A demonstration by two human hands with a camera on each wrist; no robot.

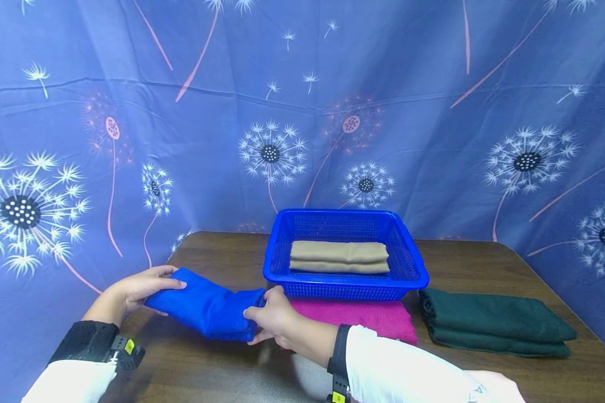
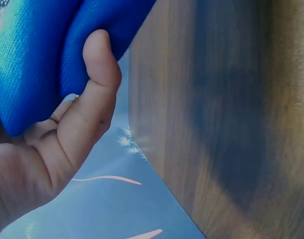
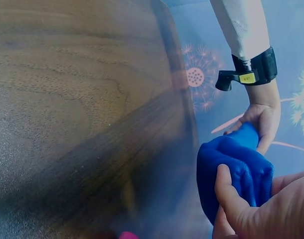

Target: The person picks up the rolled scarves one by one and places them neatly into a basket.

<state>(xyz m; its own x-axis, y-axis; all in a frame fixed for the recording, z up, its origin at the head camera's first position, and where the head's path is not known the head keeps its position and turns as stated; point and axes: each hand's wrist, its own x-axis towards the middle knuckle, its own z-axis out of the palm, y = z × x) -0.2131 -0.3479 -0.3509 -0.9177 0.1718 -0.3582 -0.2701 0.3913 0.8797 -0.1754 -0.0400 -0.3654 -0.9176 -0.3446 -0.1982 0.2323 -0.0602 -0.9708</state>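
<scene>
Head view: a blue plastic basket (image 1: 343,291) with mesh walls stood right of center and contained a beige cloth (image 1: 339,252), folded in layers. A blue cloth (image 1: 206,305), folded into a thick, soft bundle of woven texture, was located at the lower left of the frame. The left hand (image 1: 143,286) gripped its left end; the right hand (image 1: 274,318) gripped its right end. A pink cloth (image 1: 358,320) showed just below the basket. A folded dark green cloth (image 1: 499,319) lay at lower right on the wood-grain table (image 1: 222,246).
</scene>
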